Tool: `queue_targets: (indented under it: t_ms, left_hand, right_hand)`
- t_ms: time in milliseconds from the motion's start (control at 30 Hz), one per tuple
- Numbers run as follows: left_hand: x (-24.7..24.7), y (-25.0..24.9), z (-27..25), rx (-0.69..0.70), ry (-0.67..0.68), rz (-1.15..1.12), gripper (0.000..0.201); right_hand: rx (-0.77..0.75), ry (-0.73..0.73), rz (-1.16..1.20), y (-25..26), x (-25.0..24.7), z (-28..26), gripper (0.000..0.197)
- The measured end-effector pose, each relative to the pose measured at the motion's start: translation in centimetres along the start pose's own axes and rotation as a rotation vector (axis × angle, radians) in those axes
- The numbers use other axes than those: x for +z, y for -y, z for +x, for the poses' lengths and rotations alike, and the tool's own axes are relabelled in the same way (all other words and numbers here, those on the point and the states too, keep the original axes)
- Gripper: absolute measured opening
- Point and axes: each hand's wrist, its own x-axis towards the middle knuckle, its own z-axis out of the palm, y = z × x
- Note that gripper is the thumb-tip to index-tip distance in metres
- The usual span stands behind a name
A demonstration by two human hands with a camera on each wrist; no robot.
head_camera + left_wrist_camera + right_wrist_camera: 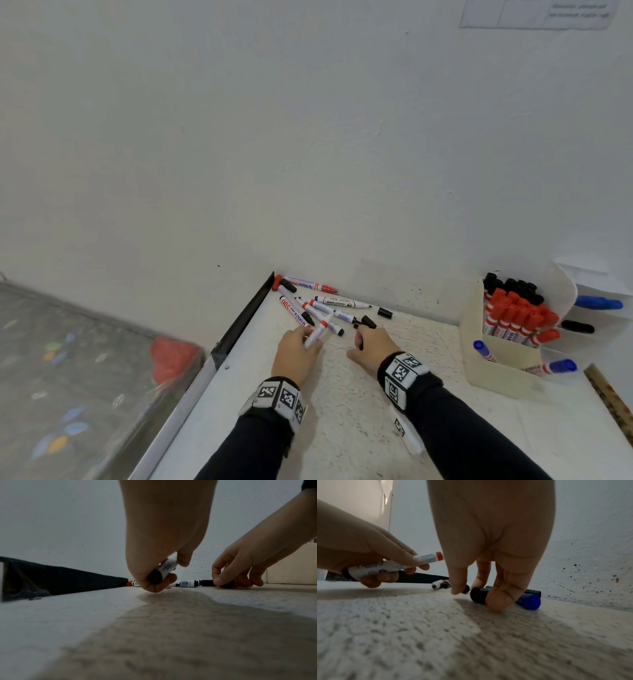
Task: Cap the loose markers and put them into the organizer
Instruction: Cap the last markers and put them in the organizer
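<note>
My left hand (310,342) grips an uncapped white marker (319,330) with an orange band, lifted slightly off the table; the same marker (393,565) shows in the right wrist view. My right hand (359,337) pinches a black cap (477,595) that lies on the table, thumb on one side and fingers on the other. A blue cap (529,601) lies just behind those fingers. Several loose markers (318,305) lie piled in the corner by the wall. The cream organizer (507,373) stands at the right with red, black and blue markers in it.
Another loose black cap (385,312) lies near the wall. The white table (342,428) has a dark raised edge (253,308) along its left side. The wall runs close behind the pile. A patterned surface with a red object (174,359) lies lower left.
</note>
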Motion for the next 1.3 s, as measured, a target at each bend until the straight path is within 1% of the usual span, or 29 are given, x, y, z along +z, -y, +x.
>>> queue_targets:
  t_ms: [33, 67, 167, 233, 300, 400, 533, 567, 633, 700, 767, 800, 867, 900, 967, 1000, 1067, 1100, 1167, 1200, 1233, 1300]
  left_hand:
    - [-0.1, -0.1, -0.1, 0.009, 0.001, -0.011, 0.021]
    - [-0.1, -0.1, -0.2, 0.006, -0.001, -0.02, 0.02]
    - [-0.1, -0.1, -0.4, -0.008, -0.011, -0.013, 0.017]
    - [-0.1, -0.2, -0.6, -0.011, -0.019, 0.007, 0.014]
    - [0.0, -0.3, -0.7, -0.006, -0.033, 0.037, 0.012]
    - [0.2, -0.3, -0.8, 0.016, -0.024, 0.108, 0.012]
    - [-0.1, -0.4, -0.7, 0.025, -0.034, 0.052, 0.008]
    - [-0.2, -0.4, -0.7, 0.03, -0.035, 0.044, 0.008]
    - [-0.1, -0.3, -0.8, 0.059, -0.021, 0.036, 0.01]
    - [0.0, -0.2, -0.7, 0.095, 0.02, 0.007, 0.013]
    - [0.1, -0.4, -0.8, 0.119, 0.07, -0.051, 0.018]
    - [0.1, -0.5, -0.9, 0.13, 0.079, -0.09, 0.018]
    - [0.1, -0.7, -0.9, 0.16, 0.072, -0.163, 0.018]
    - [0.1, -0.7, -1.0, 0.178, 0.072, -0.178, 0.017]
    - [0.1, -0.8, -1.1, 0.195, 0.104, -0.176, 0.008]
    - [0.1, -0.9, -1.1, 0.198, 0.128, -0.171, 0.009]
    - [0.0, -1.0, -1.2, 0.169, 0.2, -0.196, 0.023]
    - [-0.1, -1.1, -1.2, 0.119, 0.256, -0.256, 0.028]
    - [-0.2, -1.4, -1.5, 0.008, 0.354, -0.457, 0.029]
    - [-0.4, -1.6, -1.7, -0.016, 0.378, -0.538, 0.029]
    - [-0.6, -1.8, -1.7, -0.009, 0.381, -0.575, 0.029]
    - [-0.7, -2.1, -1.7, 0.009, 0.345, -0.589, 0.03]
  right_hand:
    - [-0.016, -0.033, 0.006, -0.1, 0.1, 0.0, 0.019]
    - [-0.032, -0.083, 0.037, 0.0, 0.0, 0.0, 0.02]
    - [-0.079, -0.218, 0.234, 0.3, -0.5, -0.4, 0.01]
    - [-0.139, -0.225, 0.319, 0.3, -0.9, -0.4, 0.013]
    - [-0.21, -0.205, 0.306, 0.1, -1.0, -0.3, 0.017]
    - [-0.24, -0.176, 0.301, -0.2, -0.9, -0.6, 0.023]
    - [-0.198, -0.304, 0.408, -0.7, -1.4, -0.9, 0.024]
    - [-0.203, -0.29, 0.422, -0.7, -1.4, -1.0, 0.024]
    - [-0.247, -0.2, 0.418, -0.9, -1.2, -1.1, 0.026]
    - [-0.251, -0.145, 0.438, -1.0, -0.9, -1.3, 0.024]
    - [-0.203, -0.167, 0.523, -1.0, -0.9, -1.4, 0.013]
    - [-0.179, -0.181, 0.541, -1.0, -1.1, -1.4, 0.012]
    - [-0.135, -0.192, 0.442, -1.0, -1.6, -1.4, 0.036]
    - [-0.115, -0.188, 0.393, -0.9, -1.9, -1.4, 0.044]
    - [-0.083, -0.179, 0.37, -0.4, -2.1, -1.6, 0.051]
    - [-0.075, -0.174, 0.382, -0.1, -2.1, -1.7, 0.051]
    - [-0.088, -0.183, 0.423, 0.4, -2.1, -1.9, 0.049]
    - [-0.111, -0.195, 0.455, 0.6, -2.1, -1.9, 0.047]
    - [-0.183, -0.208, 0.519, 1.1, -2.4, -2.1, 0.044]
    - [-0.22, -0.206, 0.539, 1.3, -2.5, -2.1, 0.041]
    - [-0.25, -0.197, 0.548, 1.5, -2.8, -2.0, 0.039]
    - [-0.286, -0.165, 0.534, 1.7, -3.4, -2.0, 0.035]
